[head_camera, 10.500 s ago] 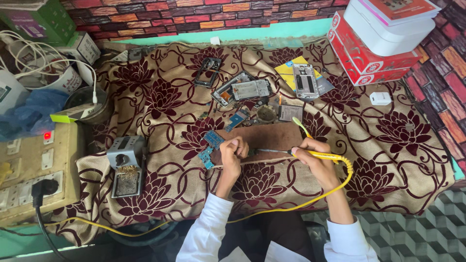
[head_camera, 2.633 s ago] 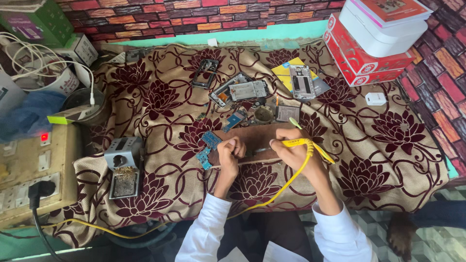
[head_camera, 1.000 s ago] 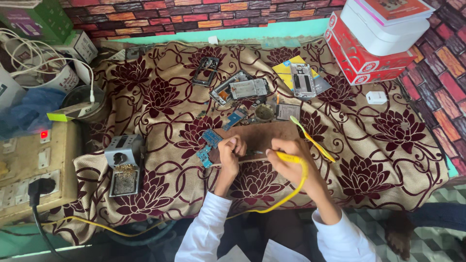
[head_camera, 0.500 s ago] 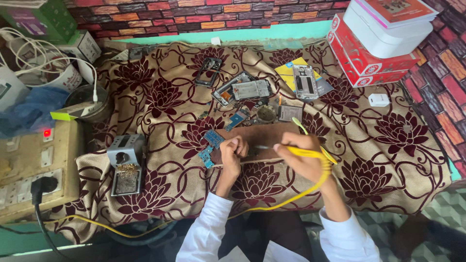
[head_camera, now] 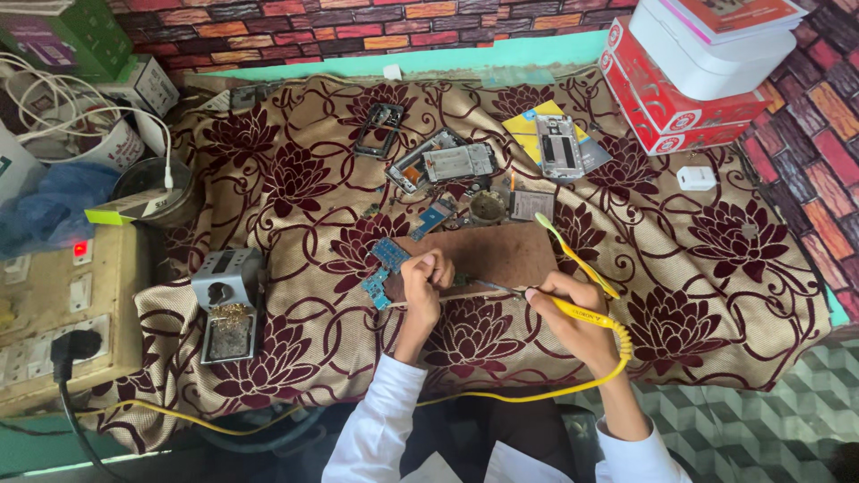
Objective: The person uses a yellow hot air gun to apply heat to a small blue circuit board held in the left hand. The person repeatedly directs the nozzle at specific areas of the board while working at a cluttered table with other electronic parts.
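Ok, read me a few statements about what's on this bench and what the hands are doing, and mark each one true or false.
1. The right hand holds a yellow-handled soldering iron whose tip points toward the left hand. True.
2. The left hand rests at the edge of a brown wooden board, beside a small blue circuit board. True.
3. The soldering iron's cable is black. False: the cable is yellow and runs off to the left.
4. The grey soldering stand sits to the right of both hands. False: it sits left of them, on the floral cloth.
5. Red and white boxes are stacked at the upper right. True.
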